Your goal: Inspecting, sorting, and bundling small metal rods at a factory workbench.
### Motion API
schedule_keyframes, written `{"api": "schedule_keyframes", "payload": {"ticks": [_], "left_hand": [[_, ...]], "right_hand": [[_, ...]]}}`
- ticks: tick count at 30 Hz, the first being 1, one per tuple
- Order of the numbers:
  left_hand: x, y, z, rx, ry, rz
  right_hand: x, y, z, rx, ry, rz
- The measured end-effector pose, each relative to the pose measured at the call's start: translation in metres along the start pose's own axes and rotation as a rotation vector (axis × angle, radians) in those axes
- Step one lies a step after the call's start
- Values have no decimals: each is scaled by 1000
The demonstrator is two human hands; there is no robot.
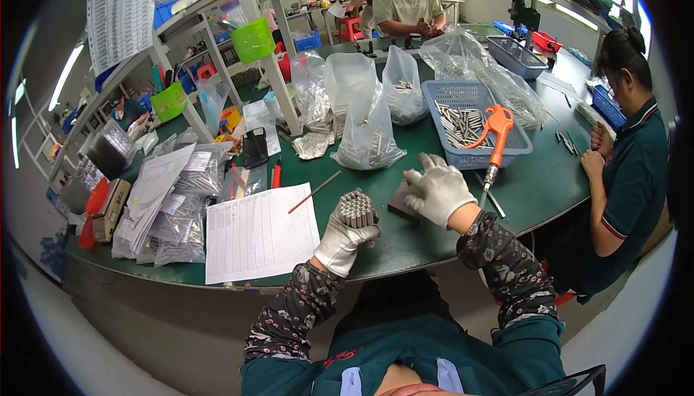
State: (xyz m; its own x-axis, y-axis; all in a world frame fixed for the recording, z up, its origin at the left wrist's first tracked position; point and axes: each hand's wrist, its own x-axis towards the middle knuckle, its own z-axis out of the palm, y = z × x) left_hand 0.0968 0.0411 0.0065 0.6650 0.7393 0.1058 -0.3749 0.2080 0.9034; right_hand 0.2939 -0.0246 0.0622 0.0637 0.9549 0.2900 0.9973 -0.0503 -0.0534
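My left hand [338,243], in a whitish glove, is closed around a bundle of short metal tubes [357,209], their ends facing up. In a matching glove, my right hand [438,188] has its fingers apart over a dark flat block [402,203], partly hidden under it; whether they touch I cannot tell. A thin reddish-grey rod [315,193] lies left of the bundle, across the corner of a printed sheet [262,237]. Beyond my right hand stands a blue plastic basket [483,157] of loose metal tubes, with an orange air blow gun [497,135] against its front.
Clear bags of metal parts [369,139] stand at the back; more bags [179,230] and papers are piled left. A red marker [276,174] lies above the sheet. A shelf post [267,56] rises behind. A co-worker [622,157] sits right, another person [408,5] opposite.
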Motion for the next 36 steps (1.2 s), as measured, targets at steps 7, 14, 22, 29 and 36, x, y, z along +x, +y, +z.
{"api": "schedule_keyframes", "payload": {"ticks": [7, 14, 22, 29, 36], "left_hand": [[39, 96, 16, 300, -14, 144], [132, 132, 32, 383, -68, 323], [202, 119, 16, 564, -438, 45], [221, 123, 10, 1950, -401, -178], [225, 115, -7, 1897, -393, 41]], "right_hand": [[93, 5, -48, 24, 282, -239], [142, 37, -27, -112, 10, -368], [129, 53, -40, -290, 72, -572], [138, 47, -46, -318, 61, -574], [134, 47, -47, -354, 103, -591]]}}
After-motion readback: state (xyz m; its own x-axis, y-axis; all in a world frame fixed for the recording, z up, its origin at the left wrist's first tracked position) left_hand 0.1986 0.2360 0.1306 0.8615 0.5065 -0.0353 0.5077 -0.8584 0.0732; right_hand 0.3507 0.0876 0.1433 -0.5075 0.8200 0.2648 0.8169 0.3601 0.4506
